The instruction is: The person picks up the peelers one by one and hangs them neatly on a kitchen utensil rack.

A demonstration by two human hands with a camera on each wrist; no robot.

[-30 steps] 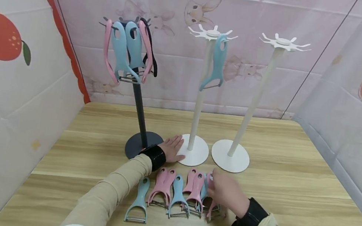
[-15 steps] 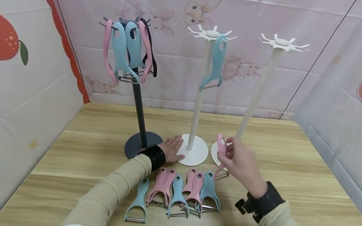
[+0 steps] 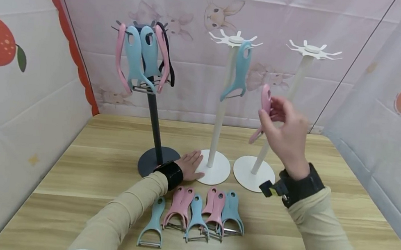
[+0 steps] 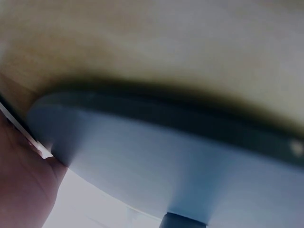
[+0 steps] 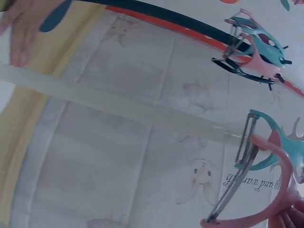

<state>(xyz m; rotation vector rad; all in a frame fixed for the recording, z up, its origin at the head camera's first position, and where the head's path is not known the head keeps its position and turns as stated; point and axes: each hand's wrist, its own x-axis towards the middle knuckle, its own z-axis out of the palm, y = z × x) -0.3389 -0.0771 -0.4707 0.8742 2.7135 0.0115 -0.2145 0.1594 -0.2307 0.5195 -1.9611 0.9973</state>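
Note:
My right hand (image 3: 288, 133) pinches a pink peeler (image 3: 266, 97) by its handle, raised in front of the right white stand's pole. In the right wrist view this peeler's (image 5: 285, 173) blade end overlaps a blue peeler (image 5: 275, 137) behind it. That blue peeler (image 3: 242, 68) hangs alone from the middle white stand (image 3: 218, 131). My left hand (image 3: 189, 166) rests with straight fingers at the edge of the middle stand's white base (image 3: 219, 170). In the left wrist view the dark base (image 4: 133, 147) fills much of the frame beside part of the hand.
The black stand (image 3: 154, 119) at left carries several blue, pink and black peelers. No peeler hangs on the right white stand (image 3: 314, 51). Several pink peelers (image 3: 181, 201) and blue peelers (image 3: 156, 219) lie in a row on the wooden table (image 3: 304, 223), some overlapping.
My right hand has picked the pink peeler from the right end of the row and lifted it up past the right stand's base. My left hand has stayed in place.

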